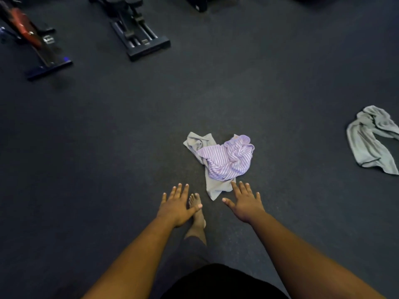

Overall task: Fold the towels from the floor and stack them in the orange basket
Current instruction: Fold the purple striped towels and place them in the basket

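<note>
Head view, looking down at a dark floor (280, 72). Both forearms reach forward from the lower edge of the frame, where the elbows are cut off. The left hand (178, 205) is released, fingers straight and spread, palm down, holding nothing; it overlaps a bare foot (197, 214), whose heel and ankle run under a dark trouser leg. The right hand (245, 203) is likewise released, fingers spread; its forefinger tip lies at the near edge of a grey towel (212, 188), though contact cannot be judged from this angle.

The grey towel lies crumpled on the floor just ahead of the hands, and a purple striped towel (228, 158) is heaped on its middle, hiding much of it; only a far corner and the near tail show. A second grey towel (369, 139) lies well apart to the right, its far side cut off by the frame edge.

Along the top edge stand dark pieces of exercise equipment (138, 31), blurred and partly cropped; one at upper left carries a red part (26, 24).

Bare floor lies open to the left of the hands, and between the central heap and the right-hand towel.
</note>
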`<state>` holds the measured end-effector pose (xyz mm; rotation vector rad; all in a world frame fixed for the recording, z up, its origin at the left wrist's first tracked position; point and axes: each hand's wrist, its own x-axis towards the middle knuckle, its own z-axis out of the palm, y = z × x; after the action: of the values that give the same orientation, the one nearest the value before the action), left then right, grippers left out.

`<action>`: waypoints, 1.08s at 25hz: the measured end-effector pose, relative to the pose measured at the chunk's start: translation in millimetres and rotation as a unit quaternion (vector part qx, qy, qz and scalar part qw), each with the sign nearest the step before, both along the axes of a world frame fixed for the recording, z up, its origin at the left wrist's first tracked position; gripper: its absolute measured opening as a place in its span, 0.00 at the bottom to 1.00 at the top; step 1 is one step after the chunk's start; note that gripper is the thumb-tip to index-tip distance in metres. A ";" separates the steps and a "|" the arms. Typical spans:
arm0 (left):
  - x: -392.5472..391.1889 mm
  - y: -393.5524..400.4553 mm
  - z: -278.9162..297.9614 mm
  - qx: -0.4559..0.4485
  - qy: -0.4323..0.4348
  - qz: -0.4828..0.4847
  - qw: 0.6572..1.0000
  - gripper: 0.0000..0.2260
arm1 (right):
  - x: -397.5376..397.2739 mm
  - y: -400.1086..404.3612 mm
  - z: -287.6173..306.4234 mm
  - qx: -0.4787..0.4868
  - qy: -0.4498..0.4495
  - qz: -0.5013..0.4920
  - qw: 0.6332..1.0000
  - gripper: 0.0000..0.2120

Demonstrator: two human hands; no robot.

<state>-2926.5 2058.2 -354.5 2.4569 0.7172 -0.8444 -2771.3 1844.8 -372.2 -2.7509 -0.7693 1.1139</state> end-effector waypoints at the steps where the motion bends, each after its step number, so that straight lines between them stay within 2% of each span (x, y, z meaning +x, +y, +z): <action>1: 24.8 7.7 -13.6 -0.003 0.003 -0.002 1.000 0.45 | 20.9 3.9 -10.5 -0.010 0.000 -0.005 1.000 0.41; 6: 150.3 50.6 -95.7 -0.040 0.062 -0.011 0.997 0.44 | 135.1 34.1 -81.1 -0.064 0.042 -0.052 0.996 0.40; 11: 253.8 83.6 -198.7 -0.033 0.087 -0.044 0.995 0.43 | 230.7 58.1 -187.0 -0.064 0.071 -0.074 0.993 0.38; 15: 324.4 86.4 -344.8 -0.038 0.116 -0.030 0.992 0.43 | 304.6 62.4 -340.2 -0.067 0.076 -0.079 0.992 0.33; 18: 353.8 80.2 -444.6 -0.039 0.121 -0.022 0.992 0.43 | 350.7 64.5 -448.4 -0.075 0.074 -0.084 0.991 0.26; 21: 366.9 73.9 -523.7 -0.039 0.130 -0.036 0.990 0.43 | 382.6 71.3 -534.4 -0.094 0.054 -0.087 0.990 0.27; 25: 377.1 68.5 -595.7 -0.054 0.138 -0.031 0.988 0.44 | 408.5 84.9 -619.0 -0.125 0.036 -0.127 0.983 0.28; 27: 375.4 66.3 -607.3 -0.049 0.145 -0.034 0.988 0.44 | 409.9 88.7 -640.1 -0.128 0.048 -0.134 0.981 0.22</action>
<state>-2551.1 2124.5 -961.8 2.3070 0.6746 -1.2499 -2361.4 1933.5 -1012.3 -2.8616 -0.2469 1.3554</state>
